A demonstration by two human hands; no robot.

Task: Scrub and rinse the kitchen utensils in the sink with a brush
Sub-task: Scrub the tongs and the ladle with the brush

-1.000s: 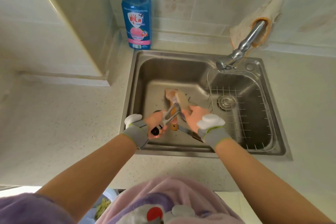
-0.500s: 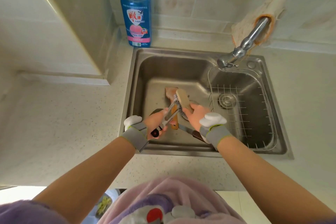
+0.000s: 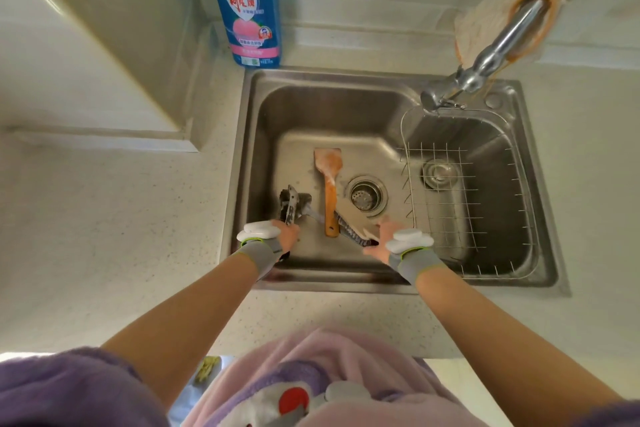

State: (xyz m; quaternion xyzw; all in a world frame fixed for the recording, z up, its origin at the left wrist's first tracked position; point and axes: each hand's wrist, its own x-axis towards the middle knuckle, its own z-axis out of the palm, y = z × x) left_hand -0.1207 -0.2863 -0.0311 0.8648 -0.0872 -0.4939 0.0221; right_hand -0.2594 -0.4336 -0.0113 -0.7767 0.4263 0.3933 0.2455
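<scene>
My left hand (image 3: 286, 236) grips metal tongs (image 3: 289, 204) by their near end at the sink's front left; their tips point away from me. My right hand (image 3: 382, 240) holds a scrubbing brush (image 3: 350, 220) with a pale wooden back and dark bristles, low over the sink floor beside the drain (image 3: 364, 196). The brush and the tongs are apart. A wooden spatula (image 3: 329, 177) lies flat on the sink floor between my hands. A dark spoon-like utensil (image 3: 305, 200) lies under the tongs' tips.
The steel sink (image 3: 258, 149) is set into a speckled counter. A wire rack (image 3: 457, 211) fills its right part. The faucet (image 3: 485, 62), with a cloth (image 3: 502, 0) draped over it, is at the back right. A blue detergent bottle (image 3: 246, 7) stands behind the sink.
My hands have drawn apart: the tongs went left with my left hand, and the brush came off them, down and to the right. The spatula is now uncovered.
</scene>
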